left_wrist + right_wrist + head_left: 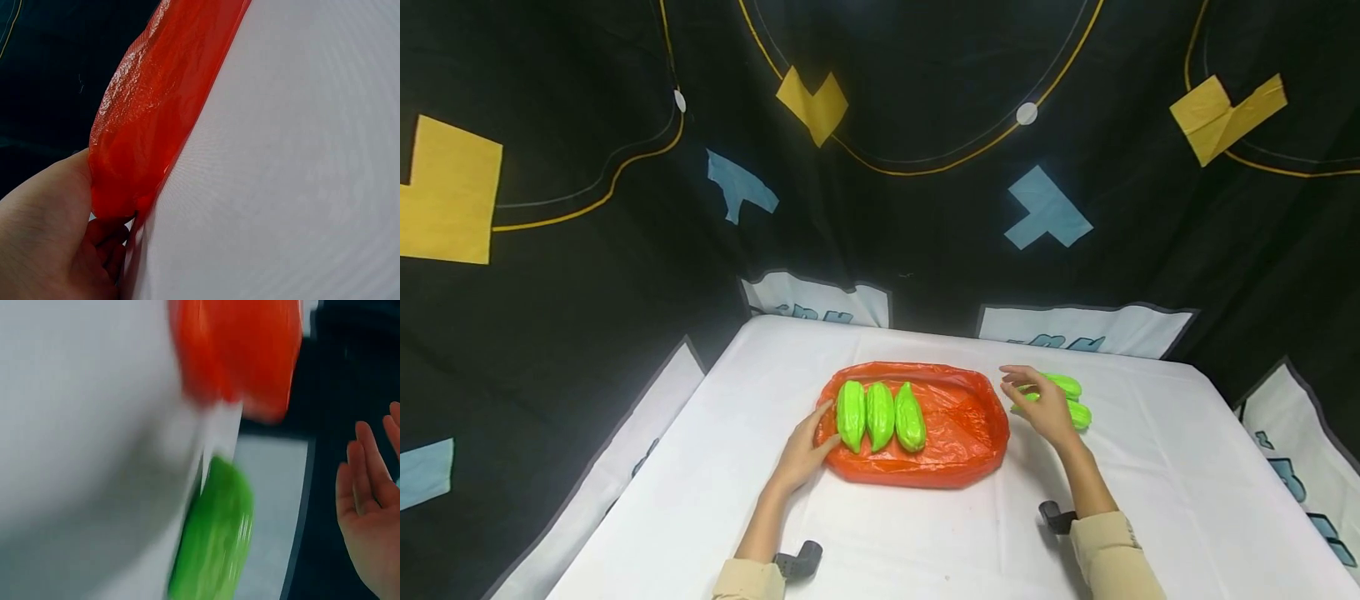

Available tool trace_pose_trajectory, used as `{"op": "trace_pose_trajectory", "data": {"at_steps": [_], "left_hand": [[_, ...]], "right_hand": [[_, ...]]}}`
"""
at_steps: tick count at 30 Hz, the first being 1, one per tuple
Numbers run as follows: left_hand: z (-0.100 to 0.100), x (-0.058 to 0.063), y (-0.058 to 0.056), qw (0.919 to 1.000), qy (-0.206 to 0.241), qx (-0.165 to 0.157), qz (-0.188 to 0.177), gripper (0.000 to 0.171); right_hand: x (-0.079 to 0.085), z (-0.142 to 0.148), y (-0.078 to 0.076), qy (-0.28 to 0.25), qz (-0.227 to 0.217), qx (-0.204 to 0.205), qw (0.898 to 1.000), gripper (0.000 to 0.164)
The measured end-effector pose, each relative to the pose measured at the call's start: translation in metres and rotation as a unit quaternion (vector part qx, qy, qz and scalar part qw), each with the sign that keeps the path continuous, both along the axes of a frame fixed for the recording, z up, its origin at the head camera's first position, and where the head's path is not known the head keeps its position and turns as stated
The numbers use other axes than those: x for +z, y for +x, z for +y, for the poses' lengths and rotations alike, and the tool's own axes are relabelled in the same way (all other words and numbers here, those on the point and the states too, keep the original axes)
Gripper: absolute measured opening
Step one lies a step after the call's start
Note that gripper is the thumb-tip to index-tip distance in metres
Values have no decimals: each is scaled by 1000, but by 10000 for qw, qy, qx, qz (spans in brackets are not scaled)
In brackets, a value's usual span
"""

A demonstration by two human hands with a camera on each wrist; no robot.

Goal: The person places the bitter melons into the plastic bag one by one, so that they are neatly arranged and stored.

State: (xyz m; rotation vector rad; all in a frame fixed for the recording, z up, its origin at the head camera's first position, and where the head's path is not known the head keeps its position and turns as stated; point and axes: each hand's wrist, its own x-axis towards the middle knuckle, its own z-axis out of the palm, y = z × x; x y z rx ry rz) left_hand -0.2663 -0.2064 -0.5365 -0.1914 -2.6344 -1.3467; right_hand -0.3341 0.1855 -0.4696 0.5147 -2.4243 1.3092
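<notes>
A red tray [880, 475], seemingly covered in shiny plastic, lies on the white table. Three bright green, ridged, pointed fruits like star fruit [880, 417] lie side by side in its left half. My left hand [801, 454] grips the tray's left end; in the left wrist view its fingers [103, 250] curl around that end, partly hidden. Just beyond the tray's right end, my right hand [1047, 410] hovers with fingers spread, holding nothing. Beneath and beside it lie at least two more green fruits [1079, 414], partly hidden by the hand. One green fruit [215, 534] appears blurred in the right wrist view.
A white cloth covers the table [925, 542]. Behind it hangs a black curtain [895, 225] with yellow and blue patches. White lettered cloth pieces [1086, 327] hang along the table's far side. Each wrist carries a dark camera mount [801, 561].
</notes>
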Motion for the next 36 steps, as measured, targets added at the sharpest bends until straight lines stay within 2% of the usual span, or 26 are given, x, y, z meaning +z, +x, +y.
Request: {"op": "trace_pose_trajectory", "data": {"at_steps": [1,6,12,17,23,29,36], "left_hand": [[0,0,0,10000,8,-2,6,60],[0,0,0,10000,4,-10,23,61],[-1,-1,0,10000,-12,5,-36,61],[-2,-1,0,9999,-39,15,-92,61],[-1,-2,-1,10000,-28,0,-70,61],[0,-3,-1,10000,-39,0,-14,61],[-1,-4,-1,10000,-32,21,44,61]], "right_hand": [[-1,10,-2,57,0,-176,9998,29],[-8,53,-8,215,-7,-434,9988,29],[-24,85,-10,386,-45,-385,9985,34],[-30,91,-12,671,-408,51,9969,38],[-31,92,-16,1136,-777,34,9905,38],[-32,92,-18,1178,-641,22,9910,32],[-35,94,-21,1261,-583,231,9900,27]]}}
